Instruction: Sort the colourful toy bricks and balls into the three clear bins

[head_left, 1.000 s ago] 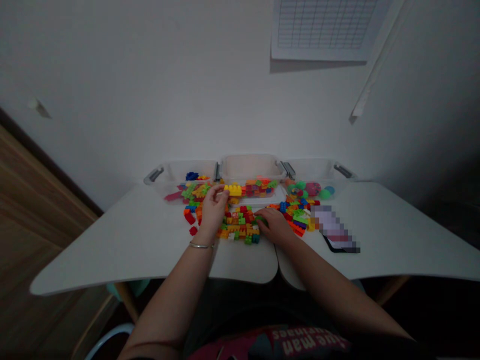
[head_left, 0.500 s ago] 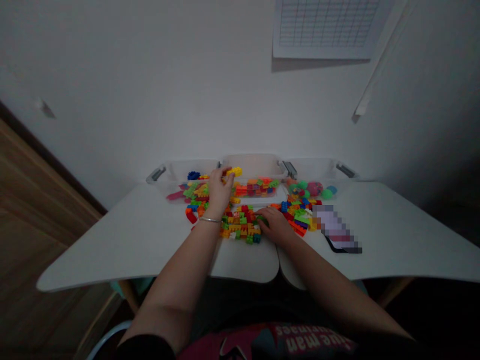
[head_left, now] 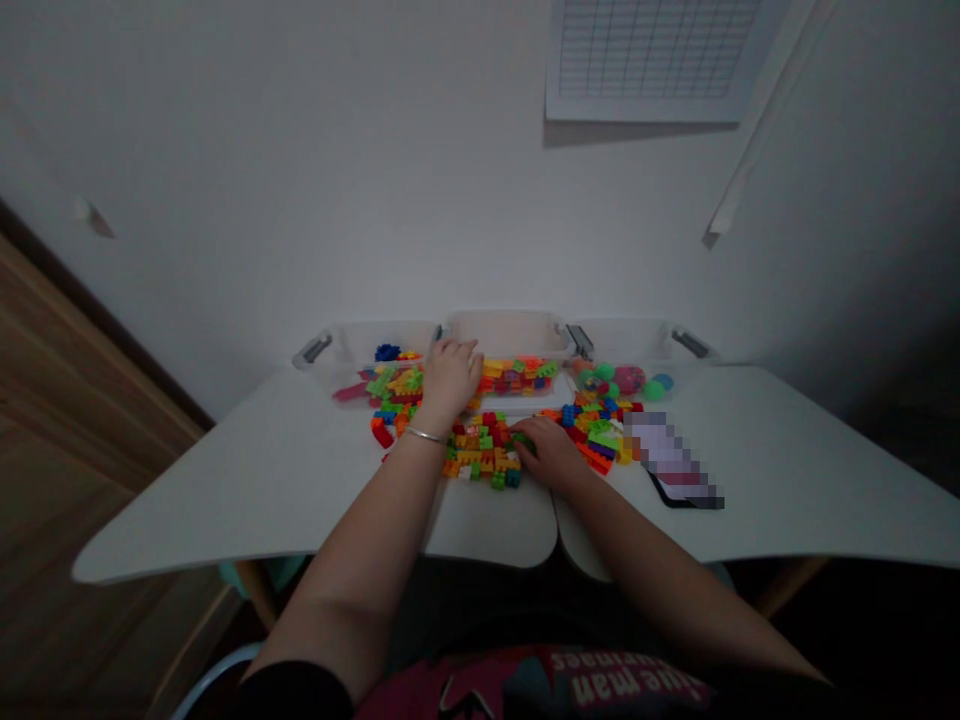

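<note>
My left hand (head_left: 454, 375) is over the left part of the middle clear box (head_left: 506, 328), its fingers apart and nothing visible in them. Inside that box lie several orange, red and green building bricks (head_left: 525, 375). On the table, my right hand (head_left: 553, 450) rests at the right edge of a loose pile of bricks (head_left: 480, 455). Its thumb and fingers are closed around a green building brick (head_left: 523, 440), which is partly hidden. More loose bricks (head_left: 600, 435) lie just beyond and to the right of this hand.
The left clear box (head_left: 360, 340) holds bricks and a pink piece. In the right clear box (head_left: 637, 340) are green and pink balls. A phone (head_left: 671, 460) lies on the white table (head_left: 795, 470). The wall (head_left: 375, 180) rises behind the boxes.
The yellow brick has left my left hand, and a yellow piece now shows in the middle box. That hand has shifted slightly right and its fingers have spread. My right hand stays in place.
</note>
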A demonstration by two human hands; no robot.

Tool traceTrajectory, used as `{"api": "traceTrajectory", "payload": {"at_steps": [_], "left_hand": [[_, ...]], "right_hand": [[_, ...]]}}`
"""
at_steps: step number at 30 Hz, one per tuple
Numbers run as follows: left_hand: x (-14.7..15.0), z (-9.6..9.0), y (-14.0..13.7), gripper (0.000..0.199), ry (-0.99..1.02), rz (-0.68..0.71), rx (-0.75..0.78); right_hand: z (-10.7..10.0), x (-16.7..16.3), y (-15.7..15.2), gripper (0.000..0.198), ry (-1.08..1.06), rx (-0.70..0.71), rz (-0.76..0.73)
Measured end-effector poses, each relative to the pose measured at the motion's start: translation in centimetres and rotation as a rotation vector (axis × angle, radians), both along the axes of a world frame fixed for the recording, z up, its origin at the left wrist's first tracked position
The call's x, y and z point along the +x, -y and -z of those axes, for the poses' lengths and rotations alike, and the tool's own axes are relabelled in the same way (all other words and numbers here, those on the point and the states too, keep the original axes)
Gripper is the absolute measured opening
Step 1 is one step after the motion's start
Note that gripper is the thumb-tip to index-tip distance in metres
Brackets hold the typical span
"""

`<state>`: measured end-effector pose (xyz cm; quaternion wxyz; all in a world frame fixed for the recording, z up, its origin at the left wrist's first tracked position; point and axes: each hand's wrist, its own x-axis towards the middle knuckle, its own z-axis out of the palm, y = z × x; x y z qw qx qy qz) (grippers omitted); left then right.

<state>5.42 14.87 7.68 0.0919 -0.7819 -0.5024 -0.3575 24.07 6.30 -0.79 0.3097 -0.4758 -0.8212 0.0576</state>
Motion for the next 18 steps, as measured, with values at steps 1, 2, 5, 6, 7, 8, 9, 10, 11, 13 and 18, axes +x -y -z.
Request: {"api": "traceTrajectory", "payload": {"at_steps": [1, 2, 5, 6, 7, 8, 9, 10, 11, 13, 18], "left_hand": [[-0.2, 0.2, 0.0, 0.039, 0.003, 0.020, 0.000], [-0.4, 0.3, -0.1, 0.042, 0.010, 0.041, 0.001], [-1.4, 0.6, 0.0, 0.050, 0.041, 0.113, -0.028], [-1.8, 0.6, 0.1, 0.054, 0.057, 0.135, -0.043], [-2.1, 0.6, 0.3, 0.056, 0.075, 0.152, -0.054], [-2.5, 0.7, 0.6, 0.056, 0.093, 0.165, -0.059], [-2.8, 0.7, 1.0, 0.054, 0.111, 0.171, -0.052], [-3.1, 0.8, 1.5, 0.049, 0.127, 0.173, -0.032], [-3.3, 1.0, 2.1, 0.043, 0.144, 0.163, -0.003], [-3.6, 1.5, 3.4, 0.031, 0.156, 0.102, 0.057], [-3.6, 3.2, 4.9, 0.024, -0.067, 0.068, -0.042]], "right_hand": [[0.0, 0.0, 0.0, 0.022, -0.001, -0.003, 0.002], [0.0, 0.1, -0.1, 0.022, -0.001, -0.007, 0.002], [0.0, 0.1, -0.1, 0.023, -0.005, -0.013, -0.002], [0.0, 0.1, -0.1, 0.023, -0.007, -0.014, -0.004], [0.0, 0.1, 0.0, 0.023, -0.008, -0.014, -0.004], [-0.1, 0.1, 0.0, 0.023, -0.010, -0.013, -0.004], [-0.1, 0.1, 0.0, 0.023, -0.012, -0.011, -0.003], [-0.1, 0.1, 0.0, 0.023, -0.012, -0.010, -0.002], [-0.1, 0.1, 0.0, 0.023, -0.012, -0.009, 0.001], [0.0, 0.1, 0.0, 0.023, -0.010, -0.013, 0.006], [0.2, 0.0, 0.0, 0.024, -0.012, -0.016, 0.008]]}}
